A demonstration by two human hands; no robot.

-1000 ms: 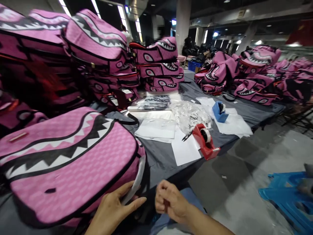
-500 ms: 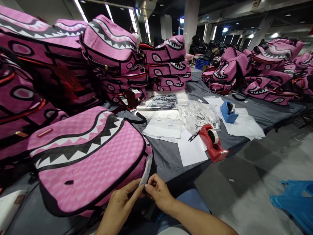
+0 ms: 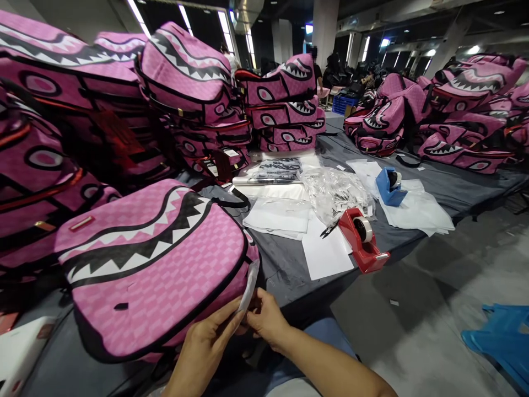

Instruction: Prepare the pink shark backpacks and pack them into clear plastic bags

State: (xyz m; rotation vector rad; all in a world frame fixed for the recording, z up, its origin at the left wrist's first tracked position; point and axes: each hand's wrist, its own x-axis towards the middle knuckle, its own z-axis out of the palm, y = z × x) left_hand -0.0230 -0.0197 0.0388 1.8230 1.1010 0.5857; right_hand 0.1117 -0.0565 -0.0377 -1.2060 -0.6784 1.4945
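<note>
A pink backpack [image 3: 165,259] with a black-and-white jagged-teeth pattern lies front side up before me. Along its right side runs a whitish, slightly see-through strip [image 3: 250,281], perhaps tissue or plastic. My left hand [image 3: 210,339] is closed on the strip's lower end, thumb and fingers pinching it by the bag's lower right side. Just to the right, my right hand [image 3: 268,322] has its fingers curled together behind the strip's lower end. Its fingertips are partly hidden, so what they pinch cannot be made out.
Stacked pink backpacks [image 3: 185,82] rise behind and to the left. A red tape dispenser [image 3: 363,242] stands at the table edge by small black snips [image 3: 328,230], white sheets [image 3: 279,215] and a clear bag of small pieces [image 3: 336,190]. Farther right are a blue dispenser [image 3: 390,187] and a blue stool [image 3: 500,342].
My right hand's fingertips have moved in behind the strip, where before they pinched in plain sight beside it. My left hand keeps its hold. The view has shifted slightly.
</note>
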